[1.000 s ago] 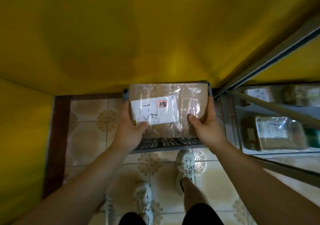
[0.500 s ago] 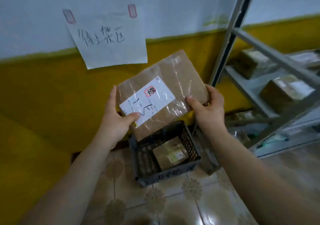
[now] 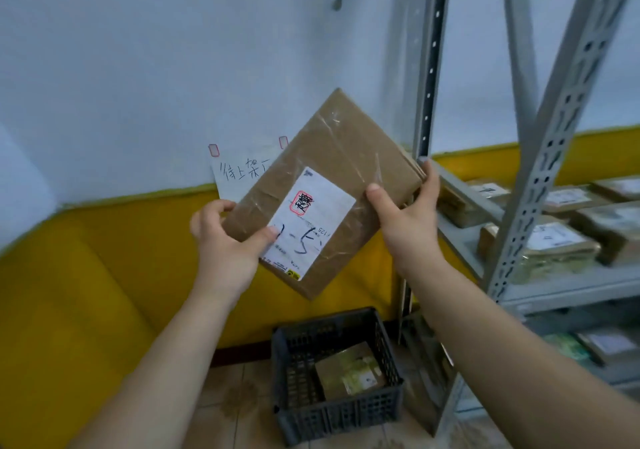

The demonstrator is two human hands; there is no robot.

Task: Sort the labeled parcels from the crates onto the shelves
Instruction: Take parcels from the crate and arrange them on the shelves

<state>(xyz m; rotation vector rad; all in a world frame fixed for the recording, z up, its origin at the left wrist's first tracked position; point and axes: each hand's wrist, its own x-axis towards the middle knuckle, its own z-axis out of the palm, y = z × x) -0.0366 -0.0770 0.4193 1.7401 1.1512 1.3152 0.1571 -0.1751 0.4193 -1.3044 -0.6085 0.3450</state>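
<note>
Parcel (image 3: 332, 158) sits gripped between my left hand (image 3: 225, 244) and right hand (image 3: 405, 220), label (image 3: 308, 223) facing me; next, I reckon, matching it to the shelves (image 3: 571, 286).

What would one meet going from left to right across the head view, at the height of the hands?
The left hand → labeled parcel → right hand → perforated shelf upright → shelved parcels.

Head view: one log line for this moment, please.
left hand grips parcel | right hand grips parcel | parcel tilted, label facing camera | crate holds second parcel
</note>
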